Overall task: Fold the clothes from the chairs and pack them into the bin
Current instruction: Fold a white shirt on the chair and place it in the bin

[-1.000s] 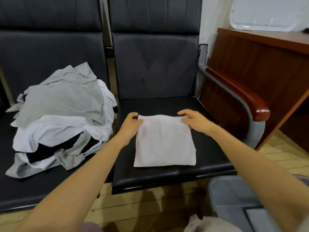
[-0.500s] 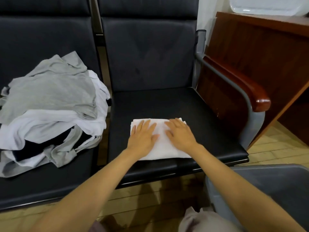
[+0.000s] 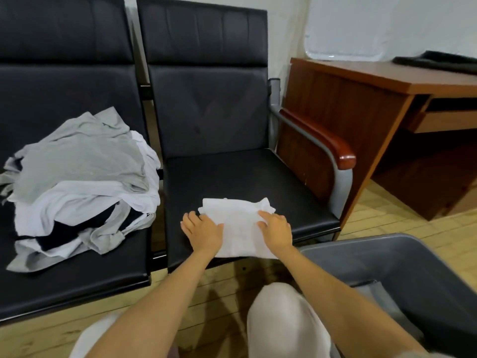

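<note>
Both hands press the folded white cloth [image 3: 237, 228] at the 6 o'clock edge of the chair seat [image 3: 232, 177], left hand [image 3: 204, 233] and right hand [image 3: 276, 229] with fingers flat, pinching nothing. I judge a loose lift toward the bin [image 3: 413, 262], at 4 o'clock, could spring the folds.

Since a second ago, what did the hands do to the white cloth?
The white cloth got folded in half toward the person and its far corners let go. Now the left hand and right hand lie at its sides. The clothes pile and bin stayed put.
</note>
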A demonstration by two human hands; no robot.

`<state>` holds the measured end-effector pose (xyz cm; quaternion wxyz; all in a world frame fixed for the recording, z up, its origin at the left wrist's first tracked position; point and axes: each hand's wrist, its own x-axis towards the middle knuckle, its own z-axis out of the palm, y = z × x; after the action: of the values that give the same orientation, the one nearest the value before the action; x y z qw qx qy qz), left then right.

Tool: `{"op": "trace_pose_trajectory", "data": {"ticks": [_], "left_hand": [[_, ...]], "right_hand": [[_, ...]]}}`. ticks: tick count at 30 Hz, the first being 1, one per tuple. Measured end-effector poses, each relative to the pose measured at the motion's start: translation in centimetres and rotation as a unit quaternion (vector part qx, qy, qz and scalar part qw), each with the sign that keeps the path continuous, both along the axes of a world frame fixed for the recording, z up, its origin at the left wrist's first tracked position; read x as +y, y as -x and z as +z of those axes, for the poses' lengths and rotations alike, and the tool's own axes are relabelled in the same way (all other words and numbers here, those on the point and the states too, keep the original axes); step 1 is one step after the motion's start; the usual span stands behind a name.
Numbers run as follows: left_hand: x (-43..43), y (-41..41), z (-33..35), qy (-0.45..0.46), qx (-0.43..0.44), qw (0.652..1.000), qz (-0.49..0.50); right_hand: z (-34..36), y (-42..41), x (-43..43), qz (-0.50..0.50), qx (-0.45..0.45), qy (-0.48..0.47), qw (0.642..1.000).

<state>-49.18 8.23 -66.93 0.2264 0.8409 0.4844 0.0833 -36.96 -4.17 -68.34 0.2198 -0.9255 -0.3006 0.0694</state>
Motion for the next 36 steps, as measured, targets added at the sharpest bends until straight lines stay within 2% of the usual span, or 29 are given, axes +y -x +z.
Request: {"op": "trace_pose_trajectory", "data": {"ticks": [1,4,7,10,14,17,21,24,27,29,33,36], "left_hand": [[-0.6,0.3,0.7,0.007,-0.031,0.999,-0.024],[-2.8,0.3,3.4,0.117,-0.16,0.976,-0.084],[-5.3,-1.7,5.2,0.125,-0.209,0.952,-0.184],[-8.5,-5.8,5.5,0.093,-0.135,0.939,-0.302],[-14.7,-12.5,3.2,0.128,-0.072,0.905,-0.4],[-19.8,-17.8,0.1,0.141,-0.017,0.875,-0.464],[-26.3,-24.6,-6.1,0.115,0.079,0.827,-0.545],[-30.4,-28.6,-11.1,0.128,0.134,0.8,-0.57],[-33.0,-31.3,-15.5,0.14,0.183,0.775,-0.588],[-34.1,-33.0,-17.8,0.133,0.2,0.766,-0.597],[-35.5,-36.3,-20.6,0.125,0.193,0.759,-0.609],[-35.8,-37.8,-21.9,0.108,0.21,0.759,-0.607]], "right_hand": [[0.3,0.6,-0.8,-0.012,0.015,-0.029,0.999],[1.6,1.1,-3.8,-0.048,0.041,-0.083,0.995],[3.0,-0.2,-7.8,-0.071,0.015,-0.118,0.99],[3.5,-2.0,-13.1,-0.117,-0.001,-0.156,0.981],[1.1,-4.5,-21.2,-0.209,0.01,-0.196,0.958],[-2.7,-6.9,-26.9,-0.281,0.045,-0.179,0.942],[-9.0,-10.3,-32.9,-0.346,0.155,-0.106,0.919],[-13.5,-12.5,-36.0,-0.382,0.284,-0.063,0.877],[-16.8,-14.3,-37.5,-0.409,0.343,-0.031,0.845],[-18.5,-15.5,-38.0,-0.422,0.346,-0.017,0.838],[-21.9,-17.7,-39.2,-0.421,0.275,0.027,0.864],[-23.1,-19.0,-39.5,-0.433,0.282,0.04,0.855]]}}
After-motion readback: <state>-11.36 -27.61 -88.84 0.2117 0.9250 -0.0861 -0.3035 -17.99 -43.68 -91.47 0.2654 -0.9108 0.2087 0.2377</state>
